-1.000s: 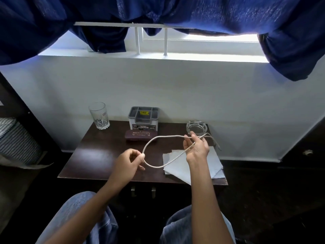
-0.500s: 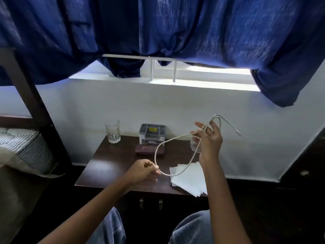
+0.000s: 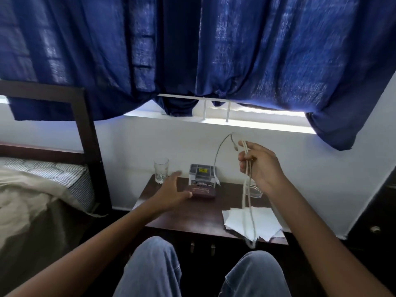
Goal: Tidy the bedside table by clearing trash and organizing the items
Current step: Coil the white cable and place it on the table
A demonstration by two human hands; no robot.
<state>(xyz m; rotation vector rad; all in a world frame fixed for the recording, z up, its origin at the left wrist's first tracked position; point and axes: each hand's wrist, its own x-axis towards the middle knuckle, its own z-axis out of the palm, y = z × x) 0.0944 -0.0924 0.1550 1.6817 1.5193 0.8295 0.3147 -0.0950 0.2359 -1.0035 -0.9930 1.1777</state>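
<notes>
Right hand point(image 3: 260, 166) is gripping the folded white cable point(image 3: 246, 189), loop dangling over the papers point(image 3: 250, 221). Left hand point(image 3: 171, 191) hovers open-fingered above the tabletop point(image 3: 182, 213).

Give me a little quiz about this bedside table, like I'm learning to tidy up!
1. True or false: the left hand holds the white cable.
2. Which stands nearest the bed? A glass, B grey organizer, C ashtray.
3. Fill in: the right hand grips the cable, and its loop hangs in front of the white ____.
Key: 1 false; 2 A; 3 papers.
</notes>
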